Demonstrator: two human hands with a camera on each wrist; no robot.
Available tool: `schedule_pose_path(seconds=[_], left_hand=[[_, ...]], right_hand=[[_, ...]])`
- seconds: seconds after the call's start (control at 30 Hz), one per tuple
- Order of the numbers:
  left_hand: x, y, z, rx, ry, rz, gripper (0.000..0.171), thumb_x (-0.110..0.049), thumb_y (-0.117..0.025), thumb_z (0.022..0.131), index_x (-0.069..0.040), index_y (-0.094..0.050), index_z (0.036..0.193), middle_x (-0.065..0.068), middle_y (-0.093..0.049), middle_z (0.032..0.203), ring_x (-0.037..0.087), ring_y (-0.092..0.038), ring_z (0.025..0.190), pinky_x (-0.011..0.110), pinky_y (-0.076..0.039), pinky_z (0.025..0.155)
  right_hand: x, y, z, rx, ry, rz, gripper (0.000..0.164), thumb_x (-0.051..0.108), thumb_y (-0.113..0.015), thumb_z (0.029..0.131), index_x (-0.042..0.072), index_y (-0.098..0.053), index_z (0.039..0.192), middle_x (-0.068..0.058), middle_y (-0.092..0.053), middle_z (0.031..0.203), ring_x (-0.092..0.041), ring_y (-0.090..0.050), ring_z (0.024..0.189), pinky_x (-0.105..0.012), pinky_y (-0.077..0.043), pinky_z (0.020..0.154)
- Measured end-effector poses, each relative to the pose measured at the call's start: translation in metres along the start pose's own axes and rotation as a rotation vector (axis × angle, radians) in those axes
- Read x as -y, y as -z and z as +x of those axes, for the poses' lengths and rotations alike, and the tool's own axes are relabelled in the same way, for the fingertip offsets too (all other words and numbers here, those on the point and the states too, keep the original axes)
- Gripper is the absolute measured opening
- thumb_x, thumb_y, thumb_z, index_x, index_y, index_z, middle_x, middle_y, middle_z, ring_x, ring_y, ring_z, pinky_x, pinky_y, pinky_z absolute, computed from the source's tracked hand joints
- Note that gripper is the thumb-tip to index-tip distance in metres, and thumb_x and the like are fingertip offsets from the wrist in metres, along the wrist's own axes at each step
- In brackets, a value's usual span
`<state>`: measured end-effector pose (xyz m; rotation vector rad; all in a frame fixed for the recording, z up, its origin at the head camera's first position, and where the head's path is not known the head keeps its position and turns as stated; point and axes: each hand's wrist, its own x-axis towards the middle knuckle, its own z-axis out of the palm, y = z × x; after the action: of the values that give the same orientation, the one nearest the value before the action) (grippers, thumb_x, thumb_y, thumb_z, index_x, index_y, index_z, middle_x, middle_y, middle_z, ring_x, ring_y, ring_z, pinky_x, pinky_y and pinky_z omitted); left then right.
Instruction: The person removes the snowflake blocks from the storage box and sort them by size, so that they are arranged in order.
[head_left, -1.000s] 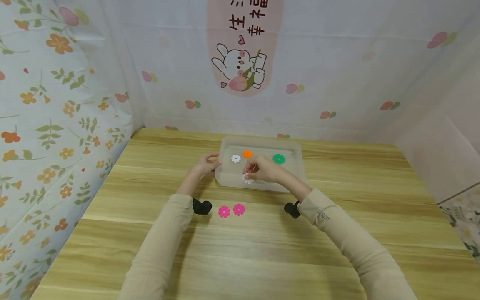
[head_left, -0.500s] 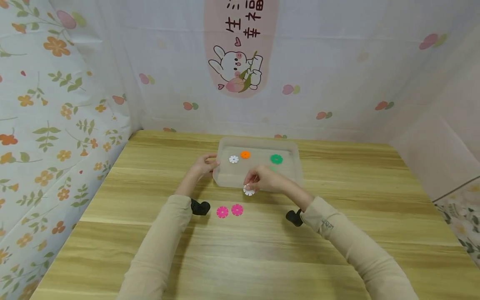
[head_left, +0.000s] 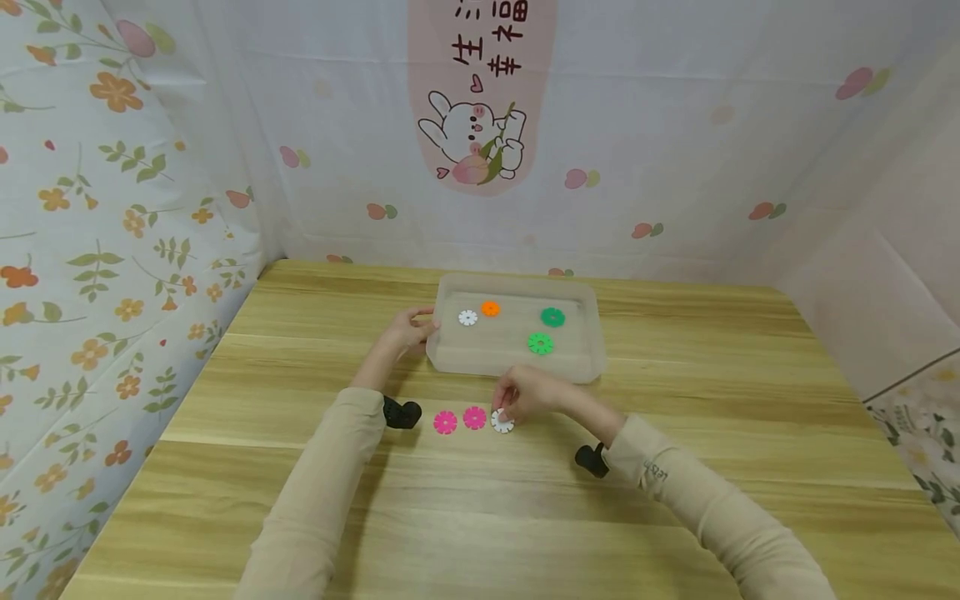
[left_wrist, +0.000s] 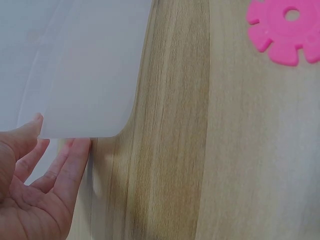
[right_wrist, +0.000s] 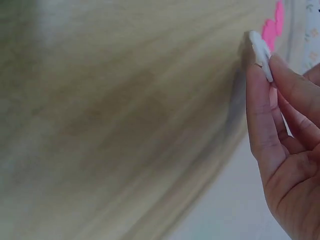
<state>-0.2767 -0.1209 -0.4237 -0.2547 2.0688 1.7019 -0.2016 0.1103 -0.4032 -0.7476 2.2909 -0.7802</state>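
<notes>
My right hand (head_left: 528,393) pinches a white notched disc (head_left: 502,422) between thumb and fingers, close over the table just right of two pink discs. In the right wrist view the white disc (right_wrist: 261,54) is seen nearly edge-on at the fingertips. The pink discs (head_left: 445,422) lie side by side in front of the tray; part of one pink disc (left_wrist: 277,32) shows in the left wrist view. My left hand (head_left: 408,331) grips the left end of the translucent plastic tray (head_left: 480,362), thumb at the rim (left_wrist: 75,136) and fingers against the outside.
Inside the tray lie a white disc (head_left: 468,317), an orange disc (head_left: 491,308), a dark green disc (head_left: 552,317) and a light green disc (head_left: 541,343). The wooden table (head_left: 480,517) meets a patterned cloth (head_left: 337,167) at the back and left.
My right hand has carried the white disc out of the tray, over its front wall and towards me, beside the pink discs. The light green disc is now uncovered. My left hand stays at the tray.
</notes>
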Motion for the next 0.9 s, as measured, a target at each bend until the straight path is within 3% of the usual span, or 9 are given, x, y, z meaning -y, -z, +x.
schedule_pose_path(seconds=[0.17,0.57,0.9], left_hand=[[-0.0062,-0.0011,-0.0104,0.000,0.011,-0.011,0.051,-0.012,-0.046,0.096,-0.010,-0.028,0.143,0.021,-0.036,0.142,0.034,-0.046,0.122,0.040,-0.043,0.100],[-0.0054,-0.0013,-0.0107,-0.010,-0.016,0.016,0.049,-0.012,-0.046,0.096,-0.010,-0.030,0.142,0.022,-0.040,0.139,0.034,-0.049,0.119,0.040,-0.045,0.097],[-0.0041,-0.0013,-0.0123,0.002,-0.031,0.012,0.049,-0.012,-0.046,0.096,-0.009,-0.030,0.143,0.023,-0.039,0.139,0.035,-0.048,0.121,0.040,-0.045,0.098]], right_hand=[[-0.0047,-0.0066,0.0004,-0.019,0.046,-0.041,0.009,-0.001,-0.072,0.073,0.000,-0.066,0.079,-0.004,-0.061,0.072,-0.006,-0.050,0.066,-0.014,-0.046,0.059],[-0.0075,-0.0092,0.0004,-0.034,0.058,-0.029,0.009,-0.001,-0.072,0.075,0.000,-0.065,0.080,-0.004,-0.061,0.073,-0.006,-0.049,0.067,-0.014,-0.045,0.061],[-0.0038,-0.0014,0.0017,-0.101,0.092,-0.026,0.012,0.016,-0.067,0.083,0.006,-0.065,0.089,-0.001,-0.061,0.076,-0.008,-0.051,0.069,-0.017,-0.046,0.064]])
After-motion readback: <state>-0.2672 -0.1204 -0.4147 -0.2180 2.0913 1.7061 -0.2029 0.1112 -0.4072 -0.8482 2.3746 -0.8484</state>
